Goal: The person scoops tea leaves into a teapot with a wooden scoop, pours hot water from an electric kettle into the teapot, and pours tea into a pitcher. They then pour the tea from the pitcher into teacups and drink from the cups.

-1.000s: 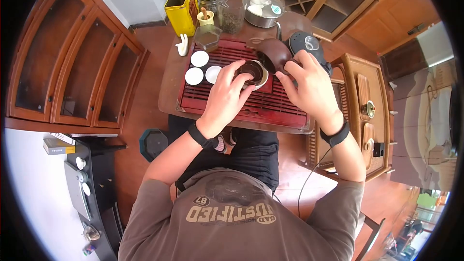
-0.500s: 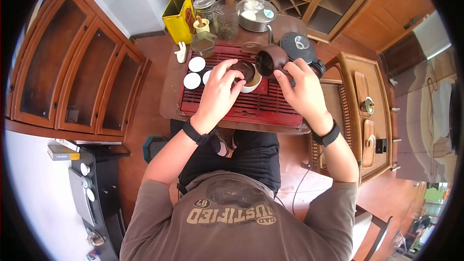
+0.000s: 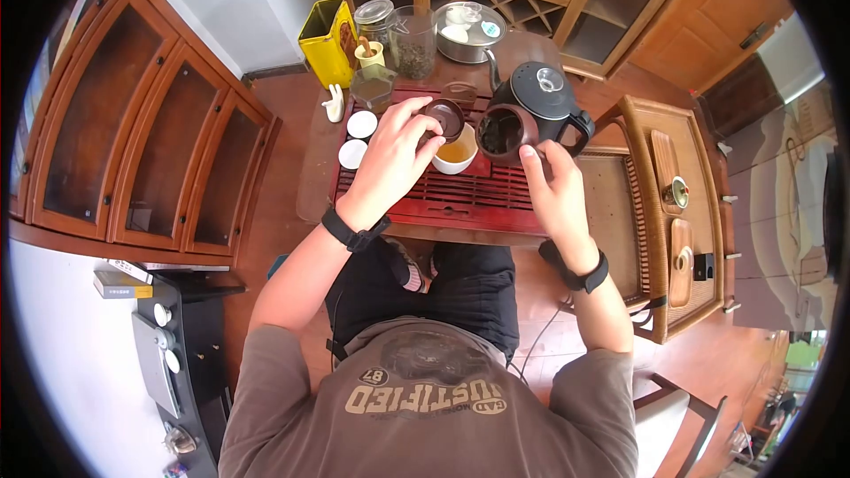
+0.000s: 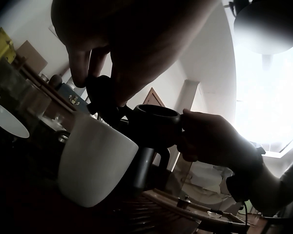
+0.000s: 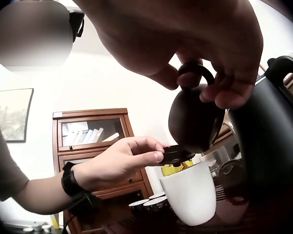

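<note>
In the head view my left hand (image 3: 390, 159) pinches a small dark brown lid (image 3: 444, 119) by its edge, up and to the left of a white cup (image 3: 453, 166). Amber tea shows inside that cup. My right hand (image 3: 558, 186) grips the handle of a dark brown teapot (image 3: 507, 134), whose uncovered mouth shows dark wet leaves inside. The pot is held up to the right of the cup. From the right wrist view, fingers curl through the ring handle (image 5: 198, 68), and the lid lies close beside the pot.
The cup stands on a red slatted tea tray (image 3: 443, 210). Small white-topped cups (image 3: 361, 124) are at its left. A black kettle (image 3: 540, 93) stands close behind the teapot. Along the back are a yellow tin (image 3: 328, 44), jars and a round steel container (image 3: 471, 35).
The teapot has gone from tipped over the cup to held more level, mouth facing up. The lid has moved off the cup to the upper left, uncovering the tea.
</note>
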The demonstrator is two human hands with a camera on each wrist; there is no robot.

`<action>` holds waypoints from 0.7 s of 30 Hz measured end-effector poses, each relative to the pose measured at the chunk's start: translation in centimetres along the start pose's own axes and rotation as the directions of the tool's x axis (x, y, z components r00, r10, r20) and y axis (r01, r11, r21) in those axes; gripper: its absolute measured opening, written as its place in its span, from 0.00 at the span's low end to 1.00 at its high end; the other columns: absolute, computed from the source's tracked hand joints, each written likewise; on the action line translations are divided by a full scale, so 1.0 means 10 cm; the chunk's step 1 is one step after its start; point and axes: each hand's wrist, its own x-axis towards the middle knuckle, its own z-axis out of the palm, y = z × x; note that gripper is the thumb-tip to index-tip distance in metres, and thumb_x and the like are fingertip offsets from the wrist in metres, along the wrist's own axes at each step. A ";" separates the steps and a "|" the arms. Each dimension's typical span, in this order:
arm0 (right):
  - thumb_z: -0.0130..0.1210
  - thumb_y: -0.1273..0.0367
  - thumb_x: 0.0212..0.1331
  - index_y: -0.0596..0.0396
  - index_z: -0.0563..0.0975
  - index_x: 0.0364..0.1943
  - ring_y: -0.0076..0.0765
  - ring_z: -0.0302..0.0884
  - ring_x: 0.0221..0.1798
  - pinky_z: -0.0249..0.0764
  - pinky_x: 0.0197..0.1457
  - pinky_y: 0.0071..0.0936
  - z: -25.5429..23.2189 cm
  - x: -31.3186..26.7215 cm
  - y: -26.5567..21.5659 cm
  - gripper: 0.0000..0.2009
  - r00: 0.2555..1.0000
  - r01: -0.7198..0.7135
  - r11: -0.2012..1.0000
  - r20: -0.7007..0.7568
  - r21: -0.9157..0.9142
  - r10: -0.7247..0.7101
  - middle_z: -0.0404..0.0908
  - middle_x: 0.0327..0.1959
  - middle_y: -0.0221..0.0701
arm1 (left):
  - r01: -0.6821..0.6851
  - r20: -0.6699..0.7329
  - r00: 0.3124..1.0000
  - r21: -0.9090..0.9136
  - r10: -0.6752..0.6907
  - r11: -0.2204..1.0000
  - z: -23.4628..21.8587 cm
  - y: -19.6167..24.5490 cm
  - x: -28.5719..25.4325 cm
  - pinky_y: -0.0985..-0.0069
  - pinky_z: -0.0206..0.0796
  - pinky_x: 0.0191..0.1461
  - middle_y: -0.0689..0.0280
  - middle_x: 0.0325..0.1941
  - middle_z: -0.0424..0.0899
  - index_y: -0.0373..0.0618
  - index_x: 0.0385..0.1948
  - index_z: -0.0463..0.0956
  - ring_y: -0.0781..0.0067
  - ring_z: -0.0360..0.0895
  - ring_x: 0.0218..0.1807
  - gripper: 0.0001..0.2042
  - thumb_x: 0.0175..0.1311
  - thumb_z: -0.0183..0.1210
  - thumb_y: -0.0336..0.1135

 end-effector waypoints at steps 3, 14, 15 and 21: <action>0.59 0.64 0.73 0.62 0.78 0.35 0.40 0.73 0.29 0.70 0.36 0.35 -0.03 -0.18 0.08 0.13 0.994 -0.110 0.991 -0.006 0.074 0.111 0.76 0.28 0.41 | -0.038 0.023 0.999 0.011 0.038 0.999 -0.03 0.00 0.04 0.59 0.70 0.66 0.56 0.65 0.78 0.43 0.41 0.79 0.48 0.76 0.65 0.08 0.64 0.69 0.30; 0.55 0.62 0.76 0.62 0.76 0.35 0.31 0.72 0.31 0.70 0.38 0.32 0.17 -0.71 0.52 0.16 0.893 -0.450 0.870 0.098 0.202 0.439 0.77 0.28 0.36 | -0.125 0.067 0.990 0.020 0.123 0.992 -0.03 -0.02 0.13 0.59 0.71 0.65 0.56 0.64 0.79 0.42 0.39 0.79 0.50 0.78 0.63 0.07 0.64 0.68 0.29; 0.54 0.62 0.77 0.61 0.77 0.35 0.29 0.72 0.31 0.71 0.38 0.31 0.20 -0.71 0.53 0.16 0.865 -0.502 0.838 0.142 0.216 0.482 0.78 0.28 0.34 | -0.123 0.080 0.989 0.019 0.121 0.992 -0.04 -0.01 0.13 0.60 0.71 0.65 0.57 0.64 0.79 0.42 0.38 0.79 0.51 0.77 0.63 0.07 0.64 0.68 0.29; 0.50 0.60 0.79 0.61 0.79 0.39 0.31 0.80 0.33 0.77 0.42 0.31 0.29 -0.68 0.57 0.17 0.792 -0.608 0.751 0.260 0.257 0.552 0.83 0.34 0.35 | -0.129 0.094 0.988 0.021 0.127 0.991 -0.03 -0.04 0.14 0.60 0.72 0.65 0.56 0.64 0.79 0.41 0.38 0.79 0.51 0.78 0.63 0.07 0.64 0.68 0.29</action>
